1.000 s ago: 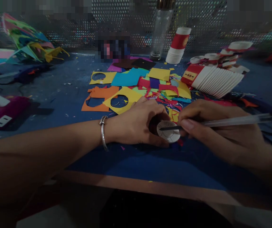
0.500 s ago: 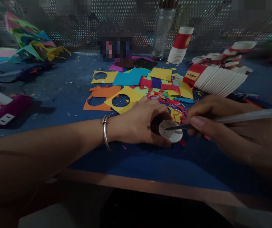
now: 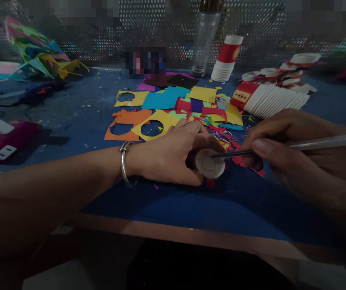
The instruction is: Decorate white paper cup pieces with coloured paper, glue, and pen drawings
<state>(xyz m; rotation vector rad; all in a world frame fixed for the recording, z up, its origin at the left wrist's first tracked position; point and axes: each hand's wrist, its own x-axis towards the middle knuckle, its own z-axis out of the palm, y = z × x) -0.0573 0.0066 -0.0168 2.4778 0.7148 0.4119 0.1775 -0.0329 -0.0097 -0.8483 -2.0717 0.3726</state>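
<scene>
My left hand (image 3: 176, 153), with a silver bangle at its wrist, is wrapped round a short paper cup piece (image 3: 207, 164). The white round base of the piece faces up, showing a thin drawn circle with lines running out from it. My right hand (image 3: 284, 157) pinches a slim pen (image 3: 318, 142) with a translucent barrel and a long dark tip. That tip meets the upper right part of the white base. The side of the cup piece is mostly hidden by my left fingers.
Coloured paper sheets (image 3: 161, 98), some with round holes, and red scraps (image 3: 236, 153) lie just beyond my hands. Farther back are stacked paper cups (image 3: 226, 58), a fallen cup stack (image 3: 276, 100) and a clear bottle (image 3: 205, 44). A purple power socket (image 3: 15, 143) sits at left.
The cup piece has turned and shifted slightly left in my left hand. My right hand has moved right, and the pen tip has gone from the left of the base to its upper right.
</scene>
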